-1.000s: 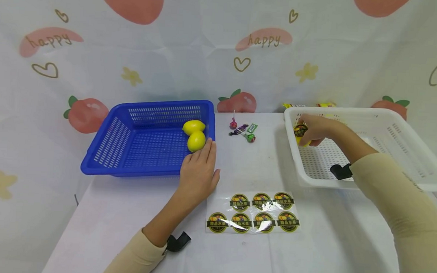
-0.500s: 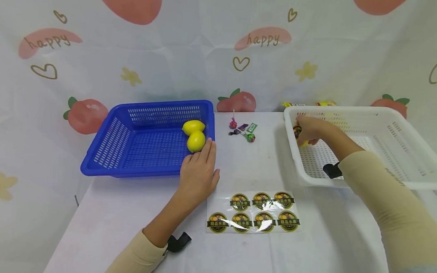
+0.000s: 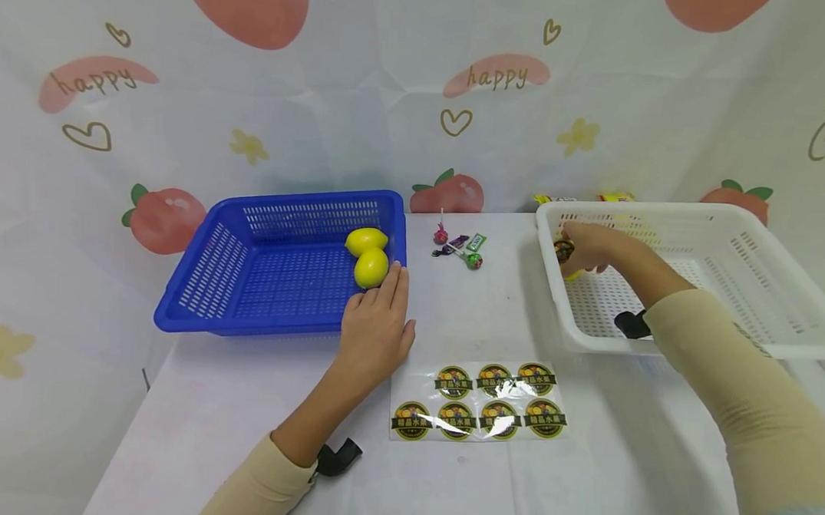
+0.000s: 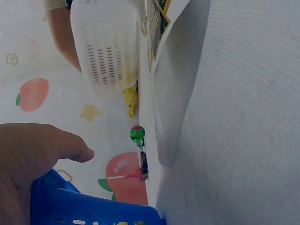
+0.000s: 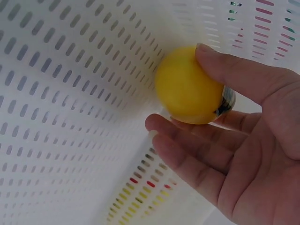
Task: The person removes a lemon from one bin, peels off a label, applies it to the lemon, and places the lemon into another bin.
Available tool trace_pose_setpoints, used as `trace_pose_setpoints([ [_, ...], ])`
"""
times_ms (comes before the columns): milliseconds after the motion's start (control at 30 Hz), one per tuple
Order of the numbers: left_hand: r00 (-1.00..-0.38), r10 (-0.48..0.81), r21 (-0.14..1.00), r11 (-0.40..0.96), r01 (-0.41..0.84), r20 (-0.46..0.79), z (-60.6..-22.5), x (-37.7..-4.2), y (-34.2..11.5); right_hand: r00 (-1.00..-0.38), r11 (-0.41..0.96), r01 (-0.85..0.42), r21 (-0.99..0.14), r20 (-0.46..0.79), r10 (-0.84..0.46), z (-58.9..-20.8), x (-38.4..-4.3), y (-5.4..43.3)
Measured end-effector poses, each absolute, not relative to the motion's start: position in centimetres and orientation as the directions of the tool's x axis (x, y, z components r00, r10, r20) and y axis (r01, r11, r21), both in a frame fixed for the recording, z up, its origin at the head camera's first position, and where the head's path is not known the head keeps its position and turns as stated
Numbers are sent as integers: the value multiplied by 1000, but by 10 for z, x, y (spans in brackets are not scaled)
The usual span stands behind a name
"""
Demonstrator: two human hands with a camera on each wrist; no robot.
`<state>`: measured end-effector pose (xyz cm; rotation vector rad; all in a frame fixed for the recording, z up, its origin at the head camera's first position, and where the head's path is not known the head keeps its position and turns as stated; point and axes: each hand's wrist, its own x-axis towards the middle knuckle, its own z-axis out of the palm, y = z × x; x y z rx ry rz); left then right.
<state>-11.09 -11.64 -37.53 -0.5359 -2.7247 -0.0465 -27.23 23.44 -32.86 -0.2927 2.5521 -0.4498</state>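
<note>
In the right wrist view, my right hand (image 5: 253, 136) holds a yellow lemon (image 5: 185, 86) between thumb and fingers in a corner of the white basket (image 5: 93, 112). A dark round sticker (image 5: 227, 101) shows on the lemon's side, partly hidden by the hand. The head view has this hand inside the basket's left end, covering most of the fruit. My left hand (image 3: 376, 329) rests on the near right corner of the blue basket (image 3: 278, 330), its fingers straight along the rim. Two lemons (image 3: 372, 267) lie in that basket, just beyond the fingertips.
A clear sheet of round fruit stickers (image 3: 478, 402) lies at the front, with a gap in its top left. Lollipops (image 3: 474, 261) and wrapped candies (image 3: 477, 242) lie between the baskets. Yellow packets (image 3: 615, 197) show behind the white basket. A printed cloth (image 3: 363, 117) hangs at the back.
My right hand and forearm have shifted slightly left within the white basket, and less of the lemon shows in it. The left hand stays on the blue rim.
</note>
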Motion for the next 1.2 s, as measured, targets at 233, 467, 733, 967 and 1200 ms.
trace_pose_setpoints([
  [233, -864, 362, -47, 928, 370, 351, -376, -112, -114, -852, 926, -159, -342, -427, -303, -330, -269, 245],
  [467, -848, 368, -49, 924, 379, 382, -376, -112, -115, -830, 922, -223, -316, -435, -350, -318, -265, 260],
  [733, -863, 351, -34, 931, 364, 363, -375, -112, -114, -814, 925, -306, -226, -441, -377, -290, -240, 264],
  [967, -871, 347, -31, 933, 359, 349, -376, -113, -114, -839, 875, -441, -199, -255, -481, -283, -188, 249],
  [1200, -905, 340, 20, 934, 357, 255, -369, -113, -116, -808, 782, -554, -286, -39, -587, -308, -137, 236],
])
